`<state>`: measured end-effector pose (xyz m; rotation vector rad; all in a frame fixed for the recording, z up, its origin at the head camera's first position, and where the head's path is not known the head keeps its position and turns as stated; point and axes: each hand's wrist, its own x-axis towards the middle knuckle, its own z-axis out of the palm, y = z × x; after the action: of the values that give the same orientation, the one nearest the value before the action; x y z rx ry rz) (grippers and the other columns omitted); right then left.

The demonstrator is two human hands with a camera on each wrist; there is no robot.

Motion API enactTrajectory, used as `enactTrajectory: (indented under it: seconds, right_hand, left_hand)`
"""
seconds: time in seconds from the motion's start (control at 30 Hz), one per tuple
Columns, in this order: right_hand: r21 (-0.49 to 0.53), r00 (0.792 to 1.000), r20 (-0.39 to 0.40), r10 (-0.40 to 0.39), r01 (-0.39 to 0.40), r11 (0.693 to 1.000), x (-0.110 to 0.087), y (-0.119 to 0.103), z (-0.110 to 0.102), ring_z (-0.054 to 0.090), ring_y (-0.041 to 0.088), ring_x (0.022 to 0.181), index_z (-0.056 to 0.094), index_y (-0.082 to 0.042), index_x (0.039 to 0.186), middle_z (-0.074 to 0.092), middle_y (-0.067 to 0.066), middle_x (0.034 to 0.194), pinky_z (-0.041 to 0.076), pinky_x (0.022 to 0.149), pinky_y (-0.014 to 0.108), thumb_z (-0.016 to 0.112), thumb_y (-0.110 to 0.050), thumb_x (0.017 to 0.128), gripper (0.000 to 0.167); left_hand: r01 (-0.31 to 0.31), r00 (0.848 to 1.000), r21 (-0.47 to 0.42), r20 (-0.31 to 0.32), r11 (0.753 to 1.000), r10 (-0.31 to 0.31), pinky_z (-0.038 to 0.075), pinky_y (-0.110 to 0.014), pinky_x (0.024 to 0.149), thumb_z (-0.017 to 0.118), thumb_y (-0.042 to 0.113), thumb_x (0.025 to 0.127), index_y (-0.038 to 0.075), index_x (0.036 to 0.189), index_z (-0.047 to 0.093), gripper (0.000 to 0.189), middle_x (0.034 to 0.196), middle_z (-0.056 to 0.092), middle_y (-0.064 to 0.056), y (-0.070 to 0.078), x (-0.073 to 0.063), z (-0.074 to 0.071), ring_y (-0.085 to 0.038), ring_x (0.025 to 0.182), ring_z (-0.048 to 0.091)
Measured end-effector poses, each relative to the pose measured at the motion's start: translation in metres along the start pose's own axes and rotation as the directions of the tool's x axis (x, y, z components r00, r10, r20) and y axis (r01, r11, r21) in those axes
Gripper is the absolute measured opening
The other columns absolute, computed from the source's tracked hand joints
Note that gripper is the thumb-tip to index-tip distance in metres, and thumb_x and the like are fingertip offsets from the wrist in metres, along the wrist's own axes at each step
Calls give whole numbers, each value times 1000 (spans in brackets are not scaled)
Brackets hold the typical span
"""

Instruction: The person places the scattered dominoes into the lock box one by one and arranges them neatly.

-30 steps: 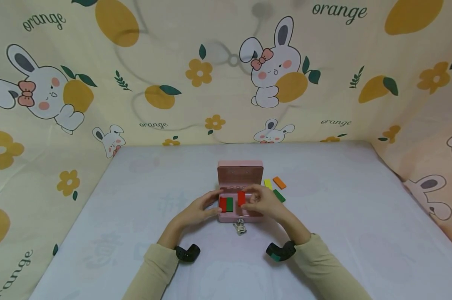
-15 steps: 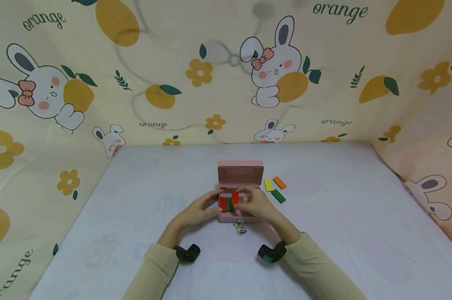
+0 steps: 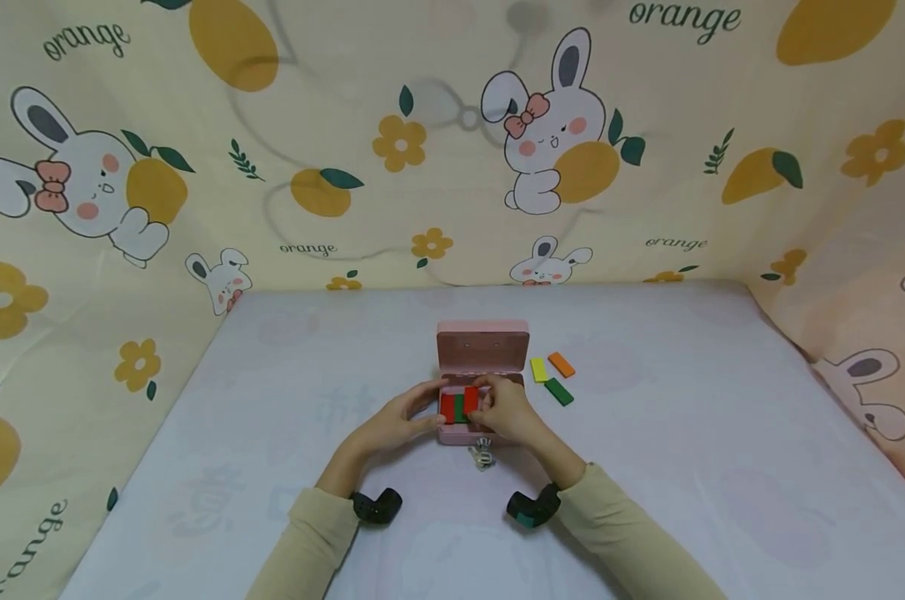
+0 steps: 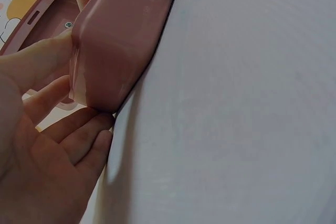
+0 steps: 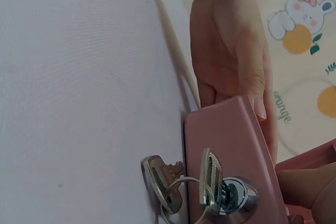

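Note:
A pink metal cash box (image 3: 456, 437) stands on the table with its lid (image 3: 482, 351) raised at the back. My left hand (image 3: 395, 421) grips the box's left side, thumb at the front corner. In the right wrist view that thumb (image 5: 257, 95) lies on the rim. My right hand (image 3: 507, 408) reaches into the box and pinches a red domino tile (image 3: 471, 400). Left of it inside are another red tile (image 3: 447, 408) and a green tile (image 3: 459, 407), side by side. The right fingers (image 5: 304, 186) are partly hidden behind the front wall.
Behind the right hand lie a yellow tile (image 3: 538, 369), an orange tile (image 3: 561, 364) and a loose green tile (image 3: 559, 392). A key (image 5: 211, 177) sits in the front lock, with a second key (image 5: 164, 182) on its ring. Printed cloth (image 3: 437, 192) lines the back.
My right hand has moved left with the red tile and lowered it beside the green tile in the box. The left hand has stayed on the box.

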<state>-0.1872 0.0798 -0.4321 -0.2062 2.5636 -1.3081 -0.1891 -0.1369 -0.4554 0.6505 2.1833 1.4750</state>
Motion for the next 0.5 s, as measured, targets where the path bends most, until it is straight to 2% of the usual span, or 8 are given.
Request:
enactTrajectory:
  seconds: [0.5]
  right_hand:
    - [-90, 998, -15, 56, -57, 994, 0, -6, 1, 44, 12, 57, 57, 5, 123, 52, 5, 64, 35, 48, 17, 72, -2, 82, 45]
  left_hand:
    - [9, 1000, 3, -9, 1000, -9, 24, -51, 122, 60, 20, 96, 10, 151, 29, 65, 161, 25, -13, -2, 2, 1, -34, 149, 26]
